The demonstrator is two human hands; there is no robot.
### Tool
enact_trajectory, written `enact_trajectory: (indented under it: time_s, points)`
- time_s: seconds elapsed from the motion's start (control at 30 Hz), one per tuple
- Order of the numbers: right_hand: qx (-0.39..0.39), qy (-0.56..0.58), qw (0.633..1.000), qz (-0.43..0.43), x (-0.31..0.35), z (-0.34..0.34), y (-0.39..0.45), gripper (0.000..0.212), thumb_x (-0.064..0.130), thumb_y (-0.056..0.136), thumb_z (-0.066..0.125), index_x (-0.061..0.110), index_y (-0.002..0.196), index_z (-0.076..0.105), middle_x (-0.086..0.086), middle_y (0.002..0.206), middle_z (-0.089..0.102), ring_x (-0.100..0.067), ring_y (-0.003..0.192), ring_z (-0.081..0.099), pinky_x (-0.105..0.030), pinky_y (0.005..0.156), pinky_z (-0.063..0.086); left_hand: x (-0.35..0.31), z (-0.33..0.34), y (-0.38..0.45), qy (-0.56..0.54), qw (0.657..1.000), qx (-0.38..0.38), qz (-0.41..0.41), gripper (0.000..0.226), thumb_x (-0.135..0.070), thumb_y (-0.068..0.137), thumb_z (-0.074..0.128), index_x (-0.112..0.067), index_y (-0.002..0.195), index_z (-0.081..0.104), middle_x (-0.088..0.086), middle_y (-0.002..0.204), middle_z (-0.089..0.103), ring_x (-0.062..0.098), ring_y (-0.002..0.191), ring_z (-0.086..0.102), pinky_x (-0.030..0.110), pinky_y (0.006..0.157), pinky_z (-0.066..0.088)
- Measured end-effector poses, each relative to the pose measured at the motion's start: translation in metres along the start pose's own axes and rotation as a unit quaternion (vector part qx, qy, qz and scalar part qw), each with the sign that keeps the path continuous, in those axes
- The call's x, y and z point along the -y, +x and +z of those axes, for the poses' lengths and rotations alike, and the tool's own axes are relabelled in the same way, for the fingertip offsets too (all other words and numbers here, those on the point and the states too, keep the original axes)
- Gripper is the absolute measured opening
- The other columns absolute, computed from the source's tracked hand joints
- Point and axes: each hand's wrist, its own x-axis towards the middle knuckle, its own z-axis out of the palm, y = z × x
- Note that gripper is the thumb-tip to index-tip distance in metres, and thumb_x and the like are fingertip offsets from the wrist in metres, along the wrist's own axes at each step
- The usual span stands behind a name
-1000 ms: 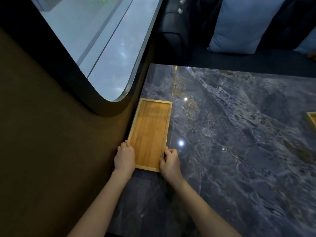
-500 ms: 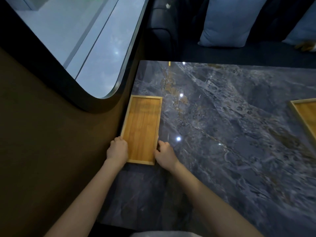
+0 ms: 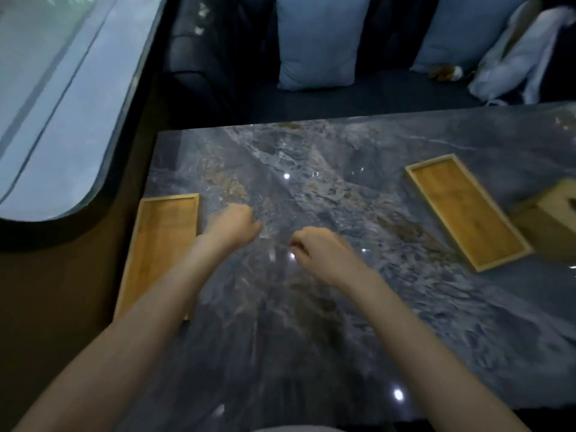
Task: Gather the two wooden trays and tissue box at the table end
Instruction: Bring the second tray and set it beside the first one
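Dark marbled stone makes up the table [image 3: 358,322] we are leaning over, its left end set against a brown wall under a rounded window [image 3: 56,98]. Our left hand [image 3: 232,227] hangs over the bare stone with its fingers curled loosely under, holding nothing; our right hand [image 3: 324,254] is beside it, a little nearer to us, fingers likewise bent inward and empty. Whether either hand touches the surface we cannot tell, since the picture is blurred.

Just left of our left hand, the first wooden tray [image 3: 162,244] lies flat along the table's left end, lengthwise beside the wall, its near corner hidden under our left forearm. Well off to the right lies the second wooden tray [image 3: 464,210], turned at an angle to the table edge. Its far long side sits just beside the wooden tissue box [image 3: 551,222], which is cut off by the right border of the view.

Beyond the far edge we see a dark sofa [image 3: 358,95] with two pale blue cushions [image 3: 314,42].
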Motion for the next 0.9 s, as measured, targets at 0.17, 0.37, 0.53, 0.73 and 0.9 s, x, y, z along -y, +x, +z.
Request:
enact_trajectory:
  time_s: [0.17, 0.37, 0.53, 0.73, 0.9]
  points:
    - [-0.094, 0.013, 0.994, 0.055, -0.09, -0.052, -0.053, 0.025, 0.022, 0.09, 0.044, 0.01, 0.1, 0.064, -0.014, 0.106, 0.067, -0.032, 0.102, 0.059, -0.042, 0.083, 0.048, -0.112, 0.002, 0.018, -0.072, 0.994, -0.048, 0.072, 0.037, -0.031, 0.091, 0.042, -0.001, 0.089, 0.063, 0.026, 0.104, 0.066, 0.04, 0.101, 0.06, 0.04, 0.079, 0.047]
    - [-0.227, 0.038, 0.96, 0.161, -0.215, -0.079, -0.118, 0.02, 0.018, 0.09, 0.048, 0.009, 0.1, 0.063, -0.012, 0.099, 0.069, -0.03, 0.094, 0.062, -0.041, 0.076, 0.051, -0.245, 0.037, 0.036, -0.15, 0.969, -0.09, 0.172, 0.03, -0.019, 0.093, 0.043, 0.005, 0.098, 0.061, 0.029, 0.103, 0.063, 0.04, 0.104, 0.056, 0.044, 0.085, 0.042]
    - [-0.292, 0.063, 0.913, 0.277, -0.293, -0.077, -0.149, 0.023, 0.015, 0.091, 0.049, 0.007, 0.109, 0.06, -0.014, 0.107, 0.065, -0.031, 0.101, 0.059, -0.042, 0.076, 0.052, -0.325, 0.08, 0.052, -0.176, 0.965, -0.058, 0.186, 0.047, -0.021, 0.094, 0.046, 0.008, 0.13, 0.042, 0.026, 0.135, 0.045, 0.037, 0.127, 0.041, 0.038, 0.107, 0.03]
    - [-0.274, 0.131, 0.865, 0.4, -0.346, -0.055, -0.152, 0.031, 0.02, 0.091, 0.048, 0.006, 0.118, 0.052, -0.013, 0.113, 0.054, -0.029, 0.105, 0.054, -0.041, 0.085, 0.049, -0.37, 0.12, 0.067, -0.167, 0.976, -0.047, 0.132, 0.064, -0.024, 0.089, 0.055, 0.008, 0.137, 0.03, 0.027, 0.144, 0.035, 0.038, 0.136, 0.029, 0.04, 0.113, 0.024]
    - [-0.243, 0.2, 0.83, 0.461, -0.365, -0.042, -0.142, 0.045, 0.023, 0.089, 0.052, 0.001, 0.128, 0.043, -0.016, 0.129, 0.044, -0.032, 0.116, 0.049, -0.041, 0.095, 0.043, -0.377, 0.136, 0.077, -0.251, 0.967, -0.03, 0.043, 0.051, -0.016, 0.086, 0.06, 0.004, 0.128, 0.04, 0.025, 0.126, 0.044, 0.038, 0.114, 0.046, 0.039, 0.095, 0.039]
